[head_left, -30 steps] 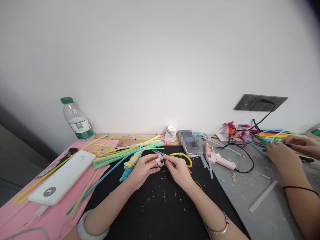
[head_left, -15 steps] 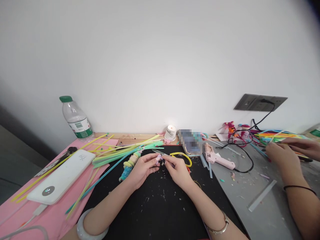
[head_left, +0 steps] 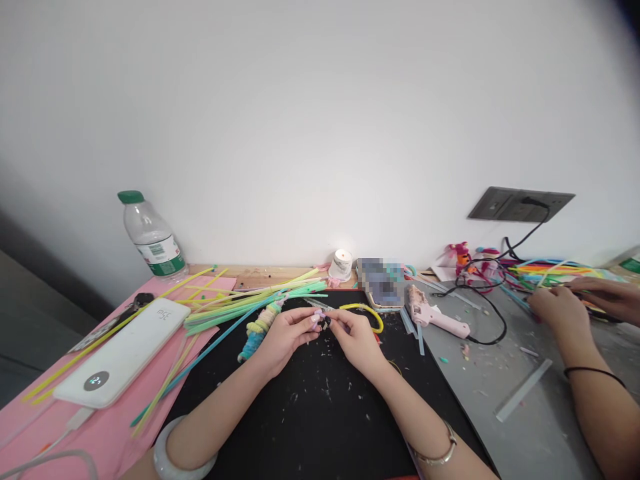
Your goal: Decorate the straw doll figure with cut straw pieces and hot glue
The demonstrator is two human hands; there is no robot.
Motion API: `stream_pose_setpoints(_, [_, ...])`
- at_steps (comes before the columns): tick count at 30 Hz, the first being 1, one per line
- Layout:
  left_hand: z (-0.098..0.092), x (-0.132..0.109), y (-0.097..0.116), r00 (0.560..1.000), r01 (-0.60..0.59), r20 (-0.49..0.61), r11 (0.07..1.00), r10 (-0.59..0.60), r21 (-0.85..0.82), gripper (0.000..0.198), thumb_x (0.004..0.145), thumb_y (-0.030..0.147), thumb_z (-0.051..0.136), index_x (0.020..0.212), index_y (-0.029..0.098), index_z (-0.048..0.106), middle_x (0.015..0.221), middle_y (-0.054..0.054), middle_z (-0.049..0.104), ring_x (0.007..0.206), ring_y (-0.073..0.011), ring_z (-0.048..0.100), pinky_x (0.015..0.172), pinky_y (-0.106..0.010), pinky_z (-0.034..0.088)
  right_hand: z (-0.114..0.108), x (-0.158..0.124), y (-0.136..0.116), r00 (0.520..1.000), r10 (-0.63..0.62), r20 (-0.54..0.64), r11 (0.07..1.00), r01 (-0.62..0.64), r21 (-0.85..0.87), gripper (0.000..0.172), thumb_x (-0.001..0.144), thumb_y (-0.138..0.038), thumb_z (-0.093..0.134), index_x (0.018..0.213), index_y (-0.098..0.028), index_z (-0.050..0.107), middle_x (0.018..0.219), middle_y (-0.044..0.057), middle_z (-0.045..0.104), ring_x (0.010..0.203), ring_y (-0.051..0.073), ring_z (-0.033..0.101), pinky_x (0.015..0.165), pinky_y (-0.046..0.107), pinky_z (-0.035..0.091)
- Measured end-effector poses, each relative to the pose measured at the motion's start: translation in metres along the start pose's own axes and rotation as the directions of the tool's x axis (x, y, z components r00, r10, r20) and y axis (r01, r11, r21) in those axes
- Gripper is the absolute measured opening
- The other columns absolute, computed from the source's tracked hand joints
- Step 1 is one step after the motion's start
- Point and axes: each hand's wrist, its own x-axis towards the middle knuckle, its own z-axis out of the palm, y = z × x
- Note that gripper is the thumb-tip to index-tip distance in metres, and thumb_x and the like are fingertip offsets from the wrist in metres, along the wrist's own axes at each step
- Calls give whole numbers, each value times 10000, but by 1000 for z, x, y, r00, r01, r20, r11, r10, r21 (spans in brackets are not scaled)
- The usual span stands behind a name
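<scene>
My left hand (head_left: 289,339) is closed, pinching a small purple-and-black piece (head_left: 324,321) between thumb and fingers. On its other side, my right hand (head_left: 359,341) has its fingertips closed on the black end of the same piece. What exactly the piece is, the fingers partly hide. Both hands are over a black mat (head_left: 320,420) sprinkled with whitish bits. Just left of my left hand lies a fuzzy bundle of rings (head_left: 257,330) in blue, yellow and pale tones. A bent yellow pipe cleaner (head_left: 373,315) curves behind my right hand.
Pale green and yellow pipe cleaners (head_left: 250,308) lie at left by a white power bank (head_left: 123,353) and plastic bottle (head_left: 156,240). To the right are a phone (head_left: 383,287), a pink glue gun (head_left: 440,320), its cord, a clear glue stick (head_left: 524,390) and a co-worker's hands (head_left: 563,310).
My hands stay nearly in place, with the small piece turned slightly so that more black shows. At right, the co-worker's hands have shifted a little to the left.
</scene>
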Motion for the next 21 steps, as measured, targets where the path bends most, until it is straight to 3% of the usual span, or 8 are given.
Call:
stream_pose_setpoints(7, [1, -1, 1, 1000, -16, -10, 999, 16, -31, 261, 704, 270, 736, 932, 145, 710, 844, -65, 657, 753, -117, 578, 738, -246, 496, -1, 1, 3, 1000, 20, -5, 1000, -20, 15, 233, 843, -216, 478, 904, -168, 698, 658, 0, 602, 576, 119, 473, 559, 226, 362])
stream_pose_setpoints(14, [2, 1, 4, 989, -63, -141, 996, 53, -66, 312, 661, 274, 763, 947, 161, 711, 856, -55, 671, 738, -110, 585, 739, -245, 498, -5, 13, 2, 992, 127, 2, 982, -126, 141, 192, 815, -274, 503, 814, -144, 645, 496, -40, 495, 461, 99, 439, 475, 204, 337])
stream_pose_setpoints(21, [1, 2, 4, 959, -182, -231, 981, 162, -71, 289, 652, 299, 757, 912, 181, 717, 861, -36, 657, 715, -105, 578, 686, -241, 507, -19, 48, 0, 962, 193, -191, 964, -149, 222, 174, 775, -265, 484, 804, -135, 595, 525, -10, 588, 474, 123, 524, 521, 232, 410])
